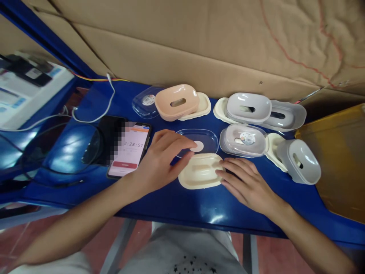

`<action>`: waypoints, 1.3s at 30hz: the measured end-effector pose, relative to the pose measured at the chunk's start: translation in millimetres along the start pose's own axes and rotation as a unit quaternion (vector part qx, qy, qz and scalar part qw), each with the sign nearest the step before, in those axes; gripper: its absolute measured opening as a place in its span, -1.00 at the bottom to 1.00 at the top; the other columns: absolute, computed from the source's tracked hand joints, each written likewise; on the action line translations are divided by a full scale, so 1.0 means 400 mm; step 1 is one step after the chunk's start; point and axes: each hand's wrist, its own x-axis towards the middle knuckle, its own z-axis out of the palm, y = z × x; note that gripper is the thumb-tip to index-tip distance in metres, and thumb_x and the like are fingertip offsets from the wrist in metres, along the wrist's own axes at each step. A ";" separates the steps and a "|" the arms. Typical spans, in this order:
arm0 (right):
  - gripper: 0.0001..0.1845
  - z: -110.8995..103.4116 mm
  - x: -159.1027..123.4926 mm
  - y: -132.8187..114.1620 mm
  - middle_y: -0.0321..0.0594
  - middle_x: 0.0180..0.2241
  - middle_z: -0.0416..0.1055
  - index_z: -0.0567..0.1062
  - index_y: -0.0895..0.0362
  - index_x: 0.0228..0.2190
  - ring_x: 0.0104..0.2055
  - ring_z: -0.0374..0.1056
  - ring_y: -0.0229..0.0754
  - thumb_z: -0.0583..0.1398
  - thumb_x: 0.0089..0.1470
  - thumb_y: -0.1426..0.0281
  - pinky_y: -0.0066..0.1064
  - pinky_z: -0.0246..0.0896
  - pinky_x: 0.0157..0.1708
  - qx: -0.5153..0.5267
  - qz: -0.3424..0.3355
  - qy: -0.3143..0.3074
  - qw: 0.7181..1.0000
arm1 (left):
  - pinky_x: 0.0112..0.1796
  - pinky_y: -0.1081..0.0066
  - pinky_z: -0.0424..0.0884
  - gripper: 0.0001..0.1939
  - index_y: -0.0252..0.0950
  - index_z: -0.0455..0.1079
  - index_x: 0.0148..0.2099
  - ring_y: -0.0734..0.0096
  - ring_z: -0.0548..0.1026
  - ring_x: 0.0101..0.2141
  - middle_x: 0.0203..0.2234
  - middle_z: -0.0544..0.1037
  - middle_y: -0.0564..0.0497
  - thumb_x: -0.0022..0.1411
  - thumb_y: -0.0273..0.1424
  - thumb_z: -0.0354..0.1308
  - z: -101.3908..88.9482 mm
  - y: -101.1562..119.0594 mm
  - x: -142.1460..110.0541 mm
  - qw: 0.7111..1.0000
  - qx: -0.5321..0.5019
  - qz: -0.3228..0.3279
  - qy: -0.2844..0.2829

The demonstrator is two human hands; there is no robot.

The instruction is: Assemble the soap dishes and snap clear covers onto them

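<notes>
On the blue table in front of me lies a cream oval tray [196, 179] with a raised middle. Just beyond it is a clear plastic lid [209, 139] with a round white label. My left hand [164, 156] hovers over the lid's left part, index finger at the label and thumb apart from it, near the tray's far left edge. Spread fingers of my right hand [246, 182] rest at the tray's right rim. Neither hand is closed round anything. Whether the left fingertip touches the label cannot be made out.
Behind stand a peach oval box [176, 102] and a grey one [249, 106], each with a slot. To the right are a lidded grey box [242, 140] and another tipped grey box [303, 161]. A phone [131, 148] lies left; a cardboard box [339, 163] borders the right.
</notes>
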 end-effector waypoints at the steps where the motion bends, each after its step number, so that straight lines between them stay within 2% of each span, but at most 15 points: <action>1: -0.71 0.001 0.001 0.001 -0.09 0.13 0.64 0.59 0.09 0.12 0.25 0.48 -0.02 0.23 0.43 0.47 -0.10 0.33 0.25 0.002 -0.003 0.003 1.000 | 0.21 -0.01 0.38 -0.84 -0.19 0.49 0.11 0.16 0.64 0.02 -0.02 0.70 -0.07 0.55 -0.40 0.16 -0.002 0.001 0.000 1.000 0.011 0.012 -0.019; 4: -0.72 0.003 0.003 0.004 -0.05 0.14 0.62 0.58 0.13 0.12 0.25 0.47 0.00 0.23 0.43 0.46 -0.07 0.34 0.25 0.004 -0.008 -0.002 1.000 | 0.29 -0.13 0.24 -0.88 -0.20 0.54 0.02 0.07 0.62 0.08 0.01 0.70 -0.09 0.51 -0.36 0.23 0.007 -0.006 -0.002 0.997 0.037 0.034 -0.066; 8: -0.64 0.005 -0.002 0.009 -0.02 0.16 0.58 0.53 0.11 0.19 0.26 0.46 0.03 0.24 0.41 0.47 -0.02 0.36 0.26 0.010 -0.004 -0.018 1.000 | 0.30 -0.09 0.24 -0.85 -0.21 0.53 -0.13 0.16 0.65 0.00 -0.12 0.73 0.00 0.54 -0.44 0.15 0.015 -0.017 0.000 0.998 0.018 0.016 -0.066; 11: -0.32 0.012 -0.018 0.010 0.03 0.33 0.41 0.32 0.03 0.42 0.30 0.42 0.10 0.31 0.36 0.46 0.04 0.41 0.25 0.003 0.009 0.020 1.000 | 0.20 0.07 0.40 -0.86 -0.21 0.52 -0.05 0.27 0.67 -0.12 -0.18 0.73 0.02 0.57 -0.43 0.13 -0.008 -0.003 0.001 0.997 -0.075 -0.016 -0.025; 13: 0.03 0.019 -0.033 0.007 0.02 0.51 0.14 0.07 -0.07 0.54 0.35 0.37 0.14 0.41 0.25 0.47 0.07 0.44 0.25 -0.002 0.014 0.091 0.996 | -0.01 0.24 0.54 -0.87 -0.21 0.54 0.01 0.32 0.66 -0.20 -0.18 0.72 0.00 0.58 -0.35 0.16 -0.029 0.015 0.000 0.984 -0.167 -0.062 0.009; 15: 0.28 0.022 -0.047 0.000 -0.12 0.62 -0.17 -0.06 -0.20 0.57 0.42 0.30 0.17 0.50 0.10 0.50 0.10 0.44 0.29 -0.007 0.007 0.158 0.987 | -0.25 0.36 0.56 -0.81 -0.21 0.56 0.03 0.35 0.65 -0.29 -0.24 0.70 -0.01 0.58 -0.24 0.19 -0.041 0.030 -0.002 0.955 -0.270 -0.120 0.029; 18: 0.30 0.020 -0.055 -0.015 -0.36 0.65 -0.37 0.03 -0.35 0.52 0.55 0.10 0.20 0.57 0.02 0.44 0.16 0.37 0.37 -0.031 -0.011 0.182 0.983 | -0.44 0.45 0.47 -0.71 -0.24 0.59 0.00 0.42 0.57 -0.44 -0.41 0.63 0.04 0.58 -0.13 0.20 -0.032 0.041 -0.001 0.888 -0.417 -0.193 0.009; 22: 0.09 0.012 -0.037 -0.028 -0.37 0.66 -0.39 0.16 -0.28 0.49 0.60 0.01 0.18 0.54 0.13 0.29 0.12 0.23 0.46 -0.043 -0.023 0.128 0.991 | -0.48 0.51 0.39 -0.65 -0.29 0.60 -0.01 0.48 0.50 -0.50 -0.50 0.56 0.08 0.55 -0.09 0.23 0.012 0.043 0.000 0.808 -0.523 -0.261 -0.074; 24: -0.05 0.008 -0.024 -0.026 -0.20 0.64 -0.15 0.20 -0.13 0.49 0.54 0.15 0.14 0.47 0.25 0.27 0.07 0.21 0.46 -0.035 -0.030 0.077 0.996 | -0.46 0.52 0.40 -0.67 -0.28 0.57 0.10 0.50 0.49 -0.50 -0.49 0.55 0.11 0.56 -0.13 0.22 0.030 0.047 -0.005 0.796 -0.536 -0.265 -0.097; 27: -0.17 0.003 -0.009 -0.013 0.03 0.38 0.41 0.15 0.08 0.53 0.37 0.40 0.06 0.33 0.39 0.34 -0.02 0.34 0.34 -0.005 -0.027 0.044 0.999 | -0.37 0.50 0.47 -0.70 -0.25 0.50 0.20 0.50 0.52 -0.43 -0.40 0.55 0.11 0.55 -0.23 0.24 0.045 0.054 -0.016 0.825 -0.503 -0.249 -0.070; 29: -0.18 0.001 -0.004 -0.005 0.07 0.26 0.53 0.11 0.11 0.54 0.30 0.46 0.06 0.29 0.43 0.32 -0.04 0.42 0.25 0.008 -0.013 0.042 0.999 | -0.33 0.50 0.49 -0.73 -0.25 0.49 0.18 0.49 0.53 -0.38 -0.34 0.55 0.09 0.54 -0.27 0.25 0.049 0.055 -0.020 0.849 -0.472 -0.235 -0.043; 32: -0.14 0.005 -0.001 -0.002 0.12 0.31 0.46 0.12 0.07 0.54 0.32 0.44 0.15 0.30 0.42 0.14 0.05 0.42 0.24 0.005 -0.008 0.019 1.000 | -0.33 0.50 0.47 -0.78 -0.25 0.49 0.13 0.50 0.51 -0.38 -0.33 0.54 0.08 0.58 -0.26 0.21 0.052 0.049 -0.020 0.870 -0.437 -0.224 -0.043; 34: -0.12 0.013 0.001 -0.002 0.13 0.36 0.41 0.12 0.02 0.55 0.34 0.42 0.18 0.32 0.40 0.17 0.08 0.41 0.27 -0.004 -0.009 0.011 1.000 | -0.32 0.49 0.47 -0.79 -0.24 0.49 0.13 0.48 0.52 -0.36 -0.32 0.55 0.07 0.60 -0.27 0.17 0.055 0.043 -0.020 0.890 -0.402 -0.209 -0.042; 37: -0.09 0.026 0.003 0.003 0.13 0.42 0.34 0.05 -0.02 0.57 0.38 0.39 0.18 0.33 0.39 0.32 0.07 0.40 0.30 0.006 0.001 0.009 1.000 | -0.09 0.36 0.54 -0.79 -0.23 0.46 0.18 0.36 0.60 -0.13 -0.11 0.62 -0.05 0.63 -0.31 0.11 0.061 0.034 -0.025 0.939 -0.315 -0.132 -0.035; 39: -0.05 0.033 0.003 0.011 0.15 0.48 0.24 -0.04 -0.04 0.59 0.43 0.34 0.21 0.31 0.41 0.31 0.12 0.38 0.32 0.022 0.014 -0.001 1.000 | 0.11 0.20 0.50 -0.71 -0.23 0.40 0.29 0.22 0.56 0.09 0.09 0.58 -0.16 0.64 -0.32 0.08 0.063 0.029 -0.030 0.965 -0.247 -0.073 -0.045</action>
